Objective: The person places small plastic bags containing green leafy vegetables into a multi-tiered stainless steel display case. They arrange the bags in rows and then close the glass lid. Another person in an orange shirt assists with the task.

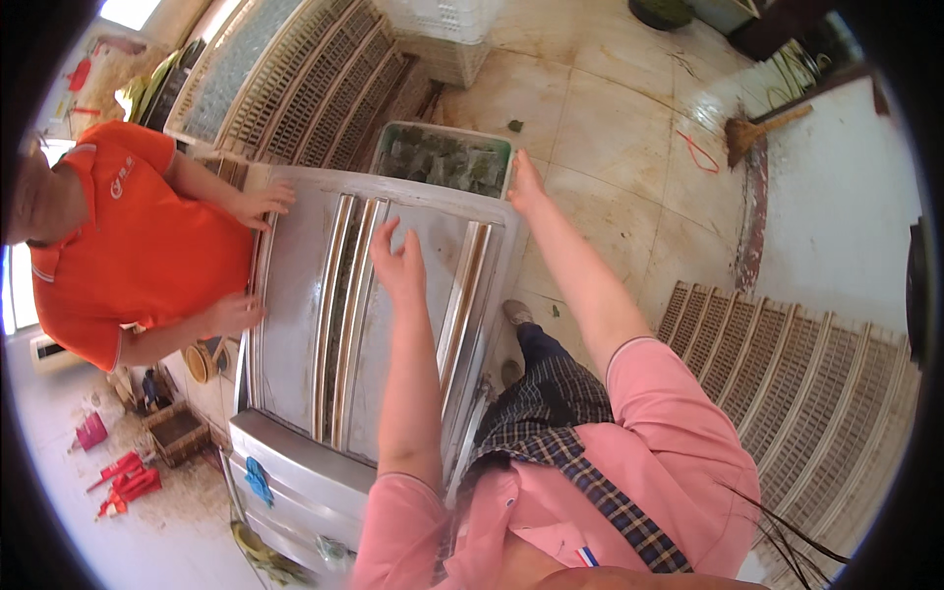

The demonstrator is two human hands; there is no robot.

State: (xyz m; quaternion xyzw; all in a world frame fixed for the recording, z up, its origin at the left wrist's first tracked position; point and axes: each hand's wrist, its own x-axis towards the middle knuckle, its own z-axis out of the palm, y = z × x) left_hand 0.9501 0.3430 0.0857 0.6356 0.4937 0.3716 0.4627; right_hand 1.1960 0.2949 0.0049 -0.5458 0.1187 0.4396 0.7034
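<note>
Over the steel top of a machine (pixel 295 295), my left hand (pixel 399 262) hovers with its fingers curled apart and nothing in them. Long metal rails (pixel 354 317) run across that top, with a narrow dark slot between two of them. My right hand (pixel 526 184) is raised at the machine's far right corner, fingers apart and holding nothing. It is beside the rim of a rectangular tub (pixel 510 166); I cannot tell whether it touches it. Inside the tub lies dark green material (pixel 442 158). No object is in either hand.
Across the machine stands a person in an orange shirt (pixel 147 243), both hands at its edge. Stacked slatted trays (pixel 310 81) are at the back left, and more slatted trays (pixel 796 376) at the right. A broom (pixel 759 134) leans by the wall. A blue cloth (pixel 258 481) hangs on the machine's side.
</note>
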